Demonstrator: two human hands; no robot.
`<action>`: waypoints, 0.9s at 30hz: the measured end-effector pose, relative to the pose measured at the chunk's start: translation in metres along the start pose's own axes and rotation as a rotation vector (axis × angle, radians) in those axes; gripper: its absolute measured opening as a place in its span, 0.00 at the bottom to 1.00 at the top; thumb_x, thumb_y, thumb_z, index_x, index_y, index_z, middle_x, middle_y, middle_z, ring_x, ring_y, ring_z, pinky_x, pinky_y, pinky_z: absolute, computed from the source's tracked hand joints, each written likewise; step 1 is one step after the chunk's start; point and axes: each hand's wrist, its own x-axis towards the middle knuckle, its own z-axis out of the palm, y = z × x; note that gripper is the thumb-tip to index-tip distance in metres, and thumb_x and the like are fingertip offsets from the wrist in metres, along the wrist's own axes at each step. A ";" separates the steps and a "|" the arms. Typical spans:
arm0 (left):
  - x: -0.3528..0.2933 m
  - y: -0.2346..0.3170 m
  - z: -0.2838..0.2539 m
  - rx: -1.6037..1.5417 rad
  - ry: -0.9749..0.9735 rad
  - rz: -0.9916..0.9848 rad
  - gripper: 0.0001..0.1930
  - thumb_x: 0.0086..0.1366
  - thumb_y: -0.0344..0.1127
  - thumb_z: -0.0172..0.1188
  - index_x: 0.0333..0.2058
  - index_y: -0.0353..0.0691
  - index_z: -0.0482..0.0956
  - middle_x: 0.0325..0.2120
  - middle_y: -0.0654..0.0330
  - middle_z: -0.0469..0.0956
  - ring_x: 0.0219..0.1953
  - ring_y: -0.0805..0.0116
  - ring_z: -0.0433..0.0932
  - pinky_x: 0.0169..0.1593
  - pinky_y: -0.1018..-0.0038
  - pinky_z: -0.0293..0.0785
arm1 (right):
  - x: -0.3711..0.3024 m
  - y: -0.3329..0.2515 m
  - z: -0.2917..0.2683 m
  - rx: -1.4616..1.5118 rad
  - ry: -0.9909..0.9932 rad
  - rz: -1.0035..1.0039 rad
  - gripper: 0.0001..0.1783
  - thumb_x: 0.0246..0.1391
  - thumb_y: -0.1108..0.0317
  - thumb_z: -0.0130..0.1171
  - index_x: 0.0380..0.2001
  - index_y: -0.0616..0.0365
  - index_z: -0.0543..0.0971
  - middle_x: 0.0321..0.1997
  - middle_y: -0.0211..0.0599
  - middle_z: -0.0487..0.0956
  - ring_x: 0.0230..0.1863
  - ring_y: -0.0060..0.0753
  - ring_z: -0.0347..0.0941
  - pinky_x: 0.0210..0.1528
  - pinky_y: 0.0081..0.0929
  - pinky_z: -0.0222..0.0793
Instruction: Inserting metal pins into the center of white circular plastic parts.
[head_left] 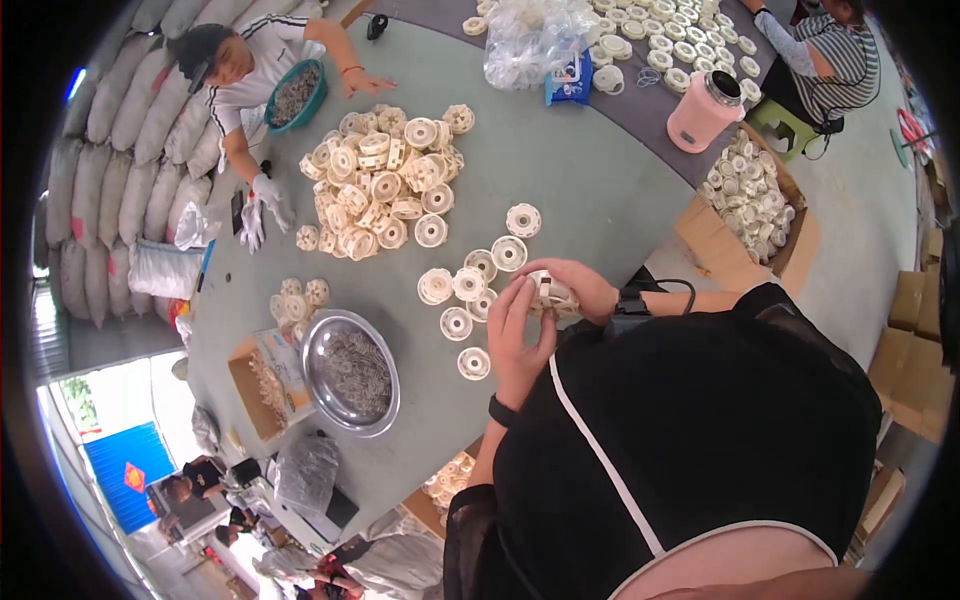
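Close to my body, at the table's near edge, my left hand and my right hand are both closed around a cream-coloured round plastic part. The fingers cover some of it. Just left of my hands lies a loose group of similar wheel-shaped parts, each with a ringed centre hole. Farther off, a large heap of cream plastic parts is piled on the grey-green table.
A metal bowl of small metal pieces stands left, beside a cardboard box. Across the table, a co-worker has a green basin. A pink flask and plastic bags stand at the back right, near a box of parts.
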 end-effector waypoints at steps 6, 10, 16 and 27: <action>-0.004 0.002 -0.003 0.042 0.082 -0.011 0.22 0.39 0.21 0.59 0.39 0.36 0.72 0.35 0.55 0.70 0.37 0.62 0.70 0.40 0.73 0.68 | -0.001 -0.006 0.010 -0.107 -0.066 -0.065 0.27 0.51 0.53 0.39 0.43 0.66 0.65 0.41 0.40 0.69 0.42 0.27 0.67 0.46 0.23 0.61; -0.003 0.000 -0.001 0.103 0.173 0.148 0.17 0.38 0.22 0.62 0.32 0.39 0.73 0.32 0.57 0.69 0.34 0.63 0.69 0.37 0.74 0.67 | -0.003 -0.009 0.015 -0.061 -0.075 -0.137 0.20 0.52 0.61 0.36 0.41 0.64 0.68 0.41 0.37 0.70 0.42 0.27 0.67 0.45 0.23 0.62; -0.007 0.002 0.003 0.116 0.143 0.264 0.13 0.38 0.22 0.62 0.24 0.41 0.69 0.29 0.58 0.68 0.33 0.62 0.69 0.37 0.73 0.67 | 0.001 -0.013 0.017 0.120 -0.080 -0.172 0.21 0.52 0.56 0.38 0.39 0.63 0.68 0.37 0.36 0.70 0.39 0.26 0.67 0.43 0.23 0.63; 0.000 -0.014 0.013 -0.081 -0.102 -0.281 0.12 0.44 0.21 0.54 0.30 0.35 0.67 0.27 0.58 0.70 0.33 0.63 0.71 0.38 0.73 0.66 | 0.013 0.014 -0.009 -0.231 0.271 -0.024 0.19 0.54 0.59 0.38 0.42 0.60 0.67 0.38 0.34 0.69 0.40 0.23 0.64 0.42 0.22 0.61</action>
